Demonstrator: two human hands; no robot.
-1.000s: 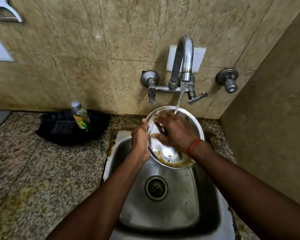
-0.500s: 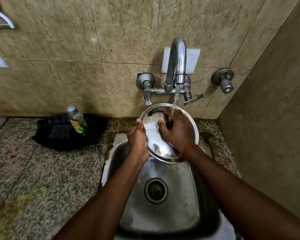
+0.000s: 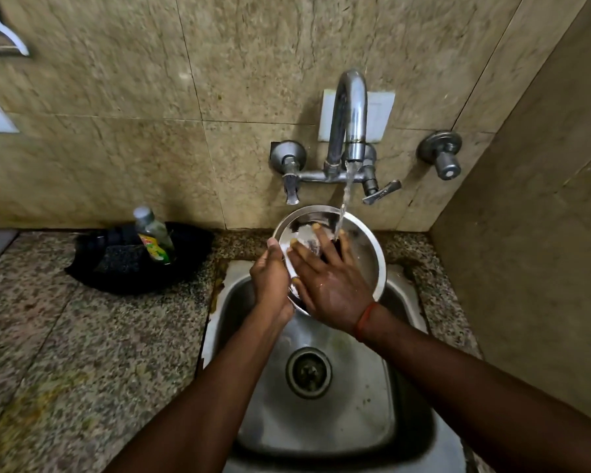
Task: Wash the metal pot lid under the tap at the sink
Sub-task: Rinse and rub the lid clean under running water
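While the left hand [image 3: 270, 281] grips the rim of the metal pot lid [image 3: 362, 254], tilted over the sink's [image 3: 321, 421] back edge under the tap [image 3: 350, 121], the right hand [image 3: 331, 288] lies flat and spread inside it. Wet metal may slip; the stream may splash the desk [image 3: 82, 353].

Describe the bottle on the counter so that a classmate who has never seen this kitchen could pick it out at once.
Start at the steel sink and look left along the speckled counter to the black tub against the wall. The bottle stands tilted inside it. It alone there is clear, with a grey cap and a yellow-green label.
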